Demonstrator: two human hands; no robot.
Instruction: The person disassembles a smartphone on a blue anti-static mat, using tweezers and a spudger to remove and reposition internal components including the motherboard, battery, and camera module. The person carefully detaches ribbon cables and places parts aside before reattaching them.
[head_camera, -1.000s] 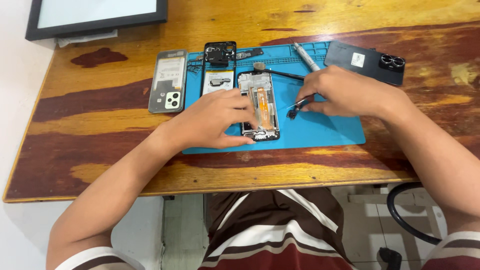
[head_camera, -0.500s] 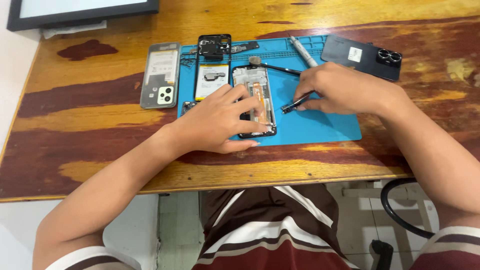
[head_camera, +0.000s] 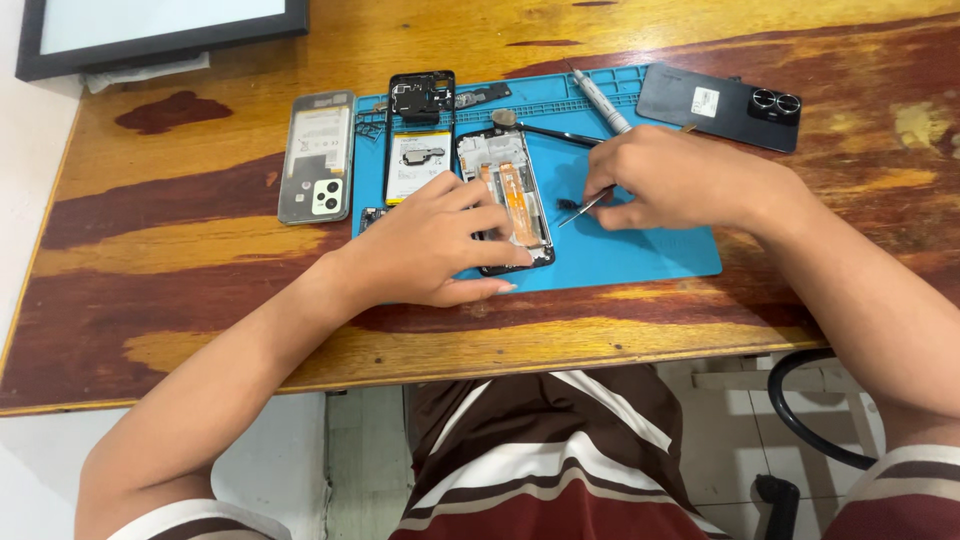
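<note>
- A person seated at a wooden table (head_camera: 200, 330) works on an opened phone frame (head_camera: 505, 195) that lies on a blue repair mat (head_camera: 640, 250).
- The left hand (head_camera: 430, 245) lies flat over the lower half of the phone frame, fingers stretched and pressing down on it, the fingertips reaching across to its far edge; nothing is gripped in this hand.
- The right hand (head_camera: 675, 180) sits on the mat just beside the frame, its fingers pinched around thin metal tweezers (head_camera: 580, 207).
- The tweezer tips point toward the frame and meet a small dark part (head_camera: 566, 203) on the mat, between the two hands; whether the part is actually gripped cannot be told.
- Beyond the left fingertips, the frame's upper half stays uncovered, showing orange flex strips.
- Further past those fingers lies a second opened phone body (head_camera: 420, 135) with a pale battery, touching the mat's far left area.
- Off the mat, outside the left thumb side, a grey back cover (head_camera: 317, 155) with camera holes rests on the wood.
- Behind the right knuckles lie a slim silver screwdriver (head_camera: 602, 100) and a dark prying tool (head_camera: 545, 132).
- Beyond the right wrist, a black phone (head_camera: 720, 105) with round lenses lies face down on the table.
- A black-framed screen (head_camera: 160, 30) stands at the table's far left corner.
</note>
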